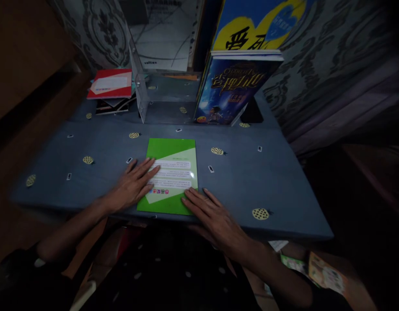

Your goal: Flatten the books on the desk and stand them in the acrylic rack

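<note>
A green book (pixel 172 149) with a pale printed panel lies flat near the front edge of the table, its text upside down to me. My left hand (pixel 134 183) rests on its left side, fingers stretched out across the cover. On the lower right corner lie the fingertips of my right hand (pixel 214 211), spread and flat. Neither hand grips anything; both only touch the book from above.
A blue cloth with pineapple prints covers the table (pixel 238 185). At the back stands a clear acrylic rack (pixel 139 86) with upright books (pixel 232 90) at its right. A red book (pixel 110 83) tops a stack at the left. More books (pixel 325 272) lie below, at right.
</note>
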### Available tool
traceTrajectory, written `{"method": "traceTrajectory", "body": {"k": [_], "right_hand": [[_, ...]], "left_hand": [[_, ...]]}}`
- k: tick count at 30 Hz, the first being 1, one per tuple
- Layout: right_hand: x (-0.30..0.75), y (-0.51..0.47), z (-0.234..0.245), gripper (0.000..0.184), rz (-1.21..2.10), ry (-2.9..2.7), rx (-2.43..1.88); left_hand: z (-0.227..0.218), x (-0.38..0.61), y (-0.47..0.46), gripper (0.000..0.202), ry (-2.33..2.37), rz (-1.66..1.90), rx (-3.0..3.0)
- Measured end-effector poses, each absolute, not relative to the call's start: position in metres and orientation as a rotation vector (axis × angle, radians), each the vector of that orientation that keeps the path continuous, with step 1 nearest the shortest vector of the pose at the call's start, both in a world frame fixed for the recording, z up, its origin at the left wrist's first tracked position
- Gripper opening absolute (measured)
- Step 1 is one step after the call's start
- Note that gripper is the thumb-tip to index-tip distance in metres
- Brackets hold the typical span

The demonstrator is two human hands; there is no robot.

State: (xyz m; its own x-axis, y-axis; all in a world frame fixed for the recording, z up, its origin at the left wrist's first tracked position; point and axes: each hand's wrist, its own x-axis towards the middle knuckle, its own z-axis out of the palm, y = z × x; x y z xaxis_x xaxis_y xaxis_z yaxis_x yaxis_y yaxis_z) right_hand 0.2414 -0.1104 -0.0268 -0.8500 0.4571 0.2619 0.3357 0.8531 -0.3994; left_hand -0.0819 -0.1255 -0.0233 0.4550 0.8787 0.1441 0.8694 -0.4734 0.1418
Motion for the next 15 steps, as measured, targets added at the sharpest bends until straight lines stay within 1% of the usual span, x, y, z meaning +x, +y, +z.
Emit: {"method": "traceTrajectory", "body": {"k": [2, 6, 8, 10, 13, 15], "right_hand": [[0.247, -0.117, -0.029, 0.058, 0.463, -2.636, -0.597], [0.257, -0.126, -0.030, 0.053, 0.473, -2.508, -0.574], [0.259, -0.126, -0.026, 0.048, 0.508, -2.459, -0.535], [0.258, -0.123, -0.018, 0.044, 0.581, -2.426, -0.489], [0.252, -0.116, -0.002, 0.039, 0.726, -2.362, -0.400], [0.247, -0.111, 0.010, 0.041, 0.777, -2.298, -0.346]], "left_hand": [[-0.021, -0.081, -0.138, 0.064, 1.494, 0.291, 2.662], [-0.008, -0.086, -0.161, 0.100, 1.188, 0.202, 2.689], [-0.001, -0.088, -0.169, 0.112, 1.096, 0.156, 2.666], [0.002, -0.089, -0.175, 0.108, 1.091, 0.096, 2.633], [0.002, -0.087, -0.180, 0.086, 1.161, 0.068, 2.629], [0.001, -0.086, -0.181, 0.078, 1.187, 0.153, 2.643]]}}
